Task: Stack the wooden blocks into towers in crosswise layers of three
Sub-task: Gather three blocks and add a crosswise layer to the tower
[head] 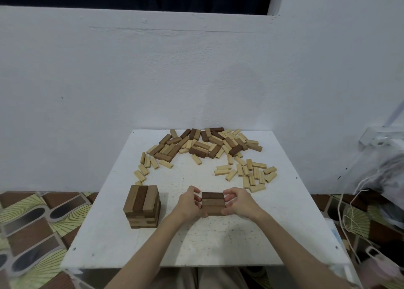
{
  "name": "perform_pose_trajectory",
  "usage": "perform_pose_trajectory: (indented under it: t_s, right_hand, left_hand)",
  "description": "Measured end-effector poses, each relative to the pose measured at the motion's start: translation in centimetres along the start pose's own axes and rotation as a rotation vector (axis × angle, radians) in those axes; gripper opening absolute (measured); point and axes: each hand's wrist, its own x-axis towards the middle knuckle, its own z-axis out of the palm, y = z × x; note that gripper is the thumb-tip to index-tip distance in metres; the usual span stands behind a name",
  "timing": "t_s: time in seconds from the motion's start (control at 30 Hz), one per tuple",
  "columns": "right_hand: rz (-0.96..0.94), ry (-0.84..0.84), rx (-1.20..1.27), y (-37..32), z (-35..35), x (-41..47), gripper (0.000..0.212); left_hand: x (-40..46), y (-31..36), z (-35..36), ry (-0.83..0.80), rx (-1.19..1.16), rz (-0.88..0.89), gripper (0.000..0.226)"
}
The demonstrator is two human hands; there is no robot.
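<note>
Flanking a low stack of dark blocks (212,203) near the middle of the white table (284,223), the left hand (189,203) and right hand (238,203) each curled their fingers against one side of it, squeezing three blocks into a level layer. How many layers lay beneath could not be told from this angle. A finished tower (142,207), its top layer running front to back, stood well apart on the left, close to the table's left edge. Loose blocks (205,145), dark and pale, lay heaped along the far edge, with a pale scatter (251,172) toward the right. Bare tabletop separated the hands from both heaps and from the near edge. Patterned flooring (32,223) showed beyond the left side.
</note>
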Motion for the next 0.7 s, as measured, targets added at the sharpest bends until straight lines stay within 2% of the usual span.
perform_pose_trajectory:
  t_s: [0.7]
  right_hand:
    - [0.003, 0.089, 0.076, 0.26, 0.08, -0.36, 0.058]
  left_hand:
    - [0.41, -0.36, -0.06, 0.05, -0.006, 0.017, 0.06]
